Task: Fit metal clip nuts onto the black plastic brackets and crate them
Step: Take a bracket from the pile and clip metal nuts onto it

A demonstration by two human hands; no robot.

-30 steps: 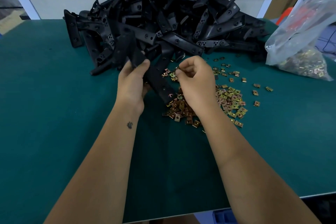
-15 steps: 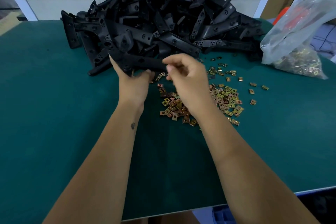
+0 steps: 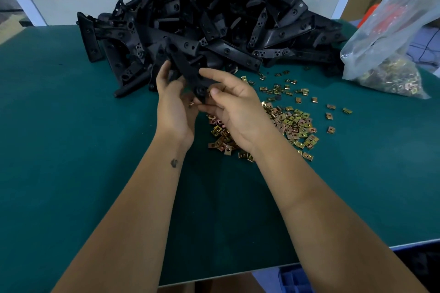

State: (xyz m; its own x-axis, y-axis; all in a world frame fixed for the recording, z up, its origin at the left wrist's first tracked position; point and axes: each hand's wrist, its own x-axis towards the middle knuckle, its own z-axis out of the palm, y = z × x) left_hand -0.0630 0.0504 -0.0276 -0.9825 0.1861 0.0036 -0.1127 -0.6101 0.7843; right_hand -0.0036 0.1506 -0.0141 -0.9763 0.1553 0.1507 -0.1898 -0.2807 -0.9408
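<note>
Head view: left hand [image 3: 175,104] & right hand [image 3: 234,107] both grasping one bracket [image 3: 188,71] above table [image 3: 71,150], just in front of bracket pile [image 3: 214,21]. Clip nuts [image 3: 292,123] loose beside. Bracket looks stiff, light; hold near end, nuts small, slippery

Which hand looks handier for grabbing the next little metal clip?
Probably the right hand: it hovers directly over the loose clip nuts, while the left hand grips the bracket.
</note>
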